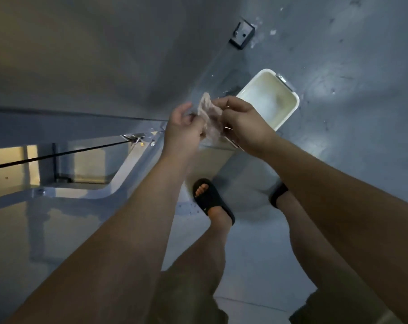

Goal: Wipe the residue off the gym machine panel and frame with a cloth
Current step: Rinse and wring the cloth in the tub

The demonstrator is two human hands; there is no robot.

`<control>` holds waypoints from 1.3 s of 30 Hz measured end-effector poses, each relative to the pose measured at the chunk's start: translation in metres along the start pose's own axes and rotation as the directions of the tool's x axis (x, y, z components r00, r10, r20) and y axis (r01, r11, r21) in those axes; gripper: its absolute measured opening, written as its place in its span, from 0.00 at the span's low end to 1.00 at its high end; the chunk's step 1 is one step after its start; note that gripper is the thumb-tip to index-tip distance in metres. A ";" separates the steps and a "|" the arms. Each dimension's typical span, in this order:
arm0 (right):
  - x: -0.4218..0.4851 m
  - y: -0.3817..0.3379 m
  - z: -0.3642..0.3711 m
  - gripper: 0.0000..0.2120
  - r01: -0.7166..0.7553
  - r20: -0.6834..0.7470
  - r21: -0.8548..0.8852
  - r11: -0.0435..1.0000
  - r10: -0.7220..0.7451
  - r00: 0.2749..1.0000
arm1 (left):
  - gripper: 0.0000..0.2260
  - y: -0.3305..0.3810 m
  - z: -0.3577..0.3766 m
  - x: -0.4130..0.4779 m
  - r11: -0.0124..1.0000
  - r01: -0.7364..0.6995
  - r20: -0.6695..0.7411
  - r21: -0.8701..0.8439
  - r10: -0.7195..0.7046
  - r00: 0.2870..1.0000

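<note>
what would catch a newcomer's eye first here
Dead centre, the left hand and right hand both grip a crumpled cloth between them. Just beyond them to the right, a white tub sits on the wet grey floor. Below the hands, a black sandal shows.

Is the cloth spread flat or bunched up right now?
Bunched: the left hand and right hand hold the cloth crumpled between them.

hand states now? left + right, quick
left hand: closed, grip on the cloth.
right hand: closed, grip on the same cloth.
</note>
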State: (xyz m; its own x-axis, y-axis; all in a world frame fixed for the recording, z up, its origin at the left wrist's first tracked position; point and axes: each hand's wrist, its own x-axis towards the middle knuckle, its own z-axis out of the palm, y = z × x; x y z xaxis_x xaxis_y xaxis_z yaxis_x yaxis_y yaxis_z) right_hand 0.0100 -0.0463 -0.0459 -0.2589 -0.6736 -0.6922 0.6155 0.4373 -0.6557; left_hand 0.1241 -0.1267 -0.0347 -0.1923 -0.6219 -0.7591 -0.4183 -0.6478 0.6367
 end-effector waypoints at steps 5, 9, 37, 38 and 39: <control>0.031 0.038 -0.091 0.14 -0.010 -0.085 -0.232 0.973 -0.010 0.996 | 0.06 -0.049 0.056 0.049 0.985 -0.037 -0.007 0.170 0.038 0.999; 0.067 0.064 -0.164 0.07 -0.035 -0.128 -0.454 0.890 -0.027 0.991 | 0.08 -0.094 0.101 0.094 0.942 -0.107 0.024 0.320 0.105 0.994; 0.267 0.143 -0.273 0.12 0.127 0.109 -0.987 -0.097 0.179 0.978 | 0.10 -0.206 0.214 0.307 0.003 -0.536 0.536 0.844 -0.015 0.844; 0.268 0.140 -0.275 0.13 0.107 0.085 -0.990 -0.089 0.222 0.971 | 0.11 -0.204 0.215 0.310 0.020 -0.500 0.500 0.866 -0.036 0.865; 0.271 0.138 -0.278 0.12 0.092 0.073 -0.991 -0.094 0.194 0.978 | 0.11 -0.203 0.216 0.315 0.049 -0.471 0.473 0.881 -0.059 0.879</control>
State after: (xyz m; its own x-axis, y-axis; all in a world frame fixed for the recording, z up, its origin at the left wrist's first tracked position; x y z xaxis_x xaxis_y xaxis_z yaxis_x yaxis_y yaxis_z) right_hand -0.1818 -0.0032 -0.4080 -0.0796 -0.6174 -0.7826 -0.8198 0.4871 -0.3009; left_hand -0.0437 -0.0959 -0.4319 -0.5645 -0.3003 -0.7688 -0.7120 0.6485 0.2695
